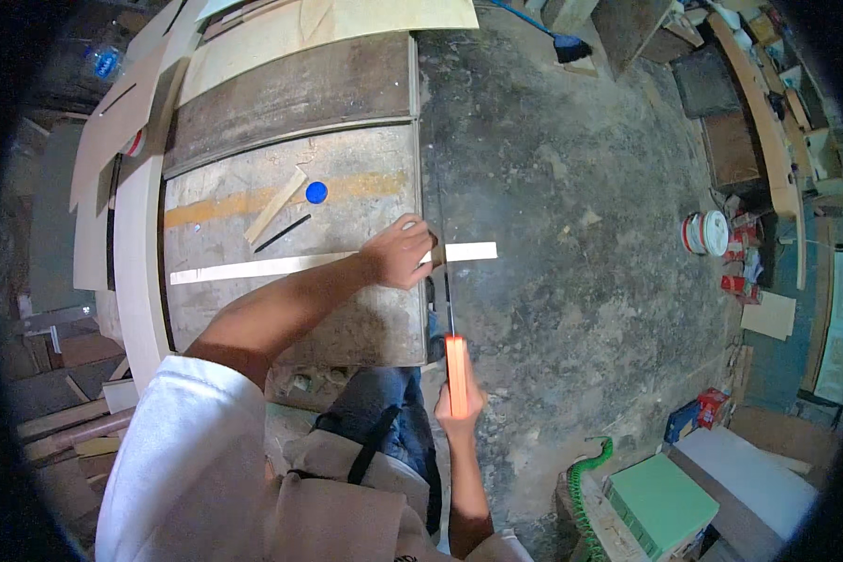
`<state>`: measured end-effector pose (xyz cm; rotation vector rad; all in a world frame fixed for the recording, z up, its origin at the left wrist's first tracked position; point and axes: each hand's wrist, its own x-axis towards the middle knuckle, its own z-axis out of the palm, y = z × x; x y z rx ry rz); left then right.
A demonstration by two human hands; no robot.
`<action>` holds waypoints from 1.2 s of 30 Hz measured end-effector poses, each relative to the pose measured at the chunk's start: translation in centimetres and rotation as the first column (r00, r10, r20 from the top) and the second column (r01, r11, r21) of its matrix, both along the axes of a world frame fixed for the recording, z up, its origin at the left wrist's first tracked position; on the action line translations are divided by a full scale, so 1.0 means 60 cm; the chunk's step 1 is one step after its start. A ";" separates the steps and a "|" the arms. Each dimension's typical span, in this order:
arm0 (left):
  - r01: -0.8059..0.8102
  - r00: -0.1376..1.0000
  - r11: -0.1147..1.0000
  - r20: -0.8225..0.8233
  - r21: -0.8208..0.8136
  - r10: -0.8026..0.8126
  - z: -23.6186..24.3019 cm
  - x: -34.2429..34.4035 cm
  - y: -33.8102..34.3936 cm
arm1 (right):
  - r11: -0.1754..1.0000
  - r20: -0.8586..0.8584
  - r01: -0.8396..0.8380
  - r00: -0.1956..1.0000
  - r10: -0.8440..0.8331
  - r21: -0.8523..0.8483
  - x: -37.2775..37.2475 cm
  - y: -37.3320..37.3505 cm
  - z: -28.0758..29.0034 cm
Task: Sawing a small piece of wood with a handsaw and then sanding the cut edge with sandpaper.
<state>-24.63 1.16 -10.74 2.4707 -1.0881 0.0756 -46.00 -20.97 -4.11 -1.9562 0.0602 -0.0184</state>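
Observation:
A long pale wooden strip (253,267) lies across the worn workbench (347,328), sticking out past its right edge. My left hand (400,251) presses and grips it at that edge, fingers curled. My right hand (461,403) is wrapped round the orange handle of a handsaw (456,365), whose thin blade crosses the strip just outside the bench edge. Behind the strip lie a dark thin pen-like stick (282,233), a short wood piece (276,202) and a blue round lid (316,193).
Stacked boards (328,14) line the bench's back and left. Right of it is stained concrete floor (571,309) with a blue broom (568,47), a white bucket (706,232), a green coiled hose (595,468), a mint-green box (656,496) and wood panels along the far side.

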 end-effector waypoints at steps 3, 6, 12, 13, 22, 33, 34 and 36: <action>0.007 1.000 0.999 0.012 0.045 -0.007 -0.002 0.000 0.006 | 0.998 -0.009 -0.002 1.000 0.002 -0.058 -0.095 -0.029 0.003; 0.028 0.999 0.999 0.026 0.019 -0.029 0.008 0.001 0.006 | 0.993 -0.126 -0.036 0.992 0.021 -0.116 -0.151 -0.055 0.015; 0.018 1.000 1.000 0.017 0.003 -0.018 -0.003 0.007 -0.002 | 0.991 0.118 -0.023 0.992 0.039 -0.133 0.018 -0.009 -0.010; 0.020 1.000 1.000 0.016 0.002 -0.020 -0.002 0.006 -0.001 | 0.994 0.098 -0.030 0.994 0.040 -0.109 0.031 -0.005 -0.017; 0.047 0.998 0.999 -0.033 -0.015 -0.048 0.009 -0.001 0.003 | 1.000 0.035 0.000 0.999 0.001 -0.031 0.021 0.019 0.000; -0.016 0.999 1.000 -0.034 0.026 0.017 0.024 0.001 0.004 | 0.986 -0.032 -0.048 0.999 0.044 -0.162 -0.154 -0.060 0.016; -0.018 0.999 0.999 -0.034 0.032 0.019 0.023 0.002 0.004 | 0.983 -0.065 -0.056 0.997 0.046 -0.174 -0.168 -0.066 0.018; -0.013 1.000 0.999 -0.005 0.044 0.013 0.018 0.005 -0.001 | 0.987 -0.022 -0.037 0.999 0.034 -0.157 -0.139 -0.055 0.008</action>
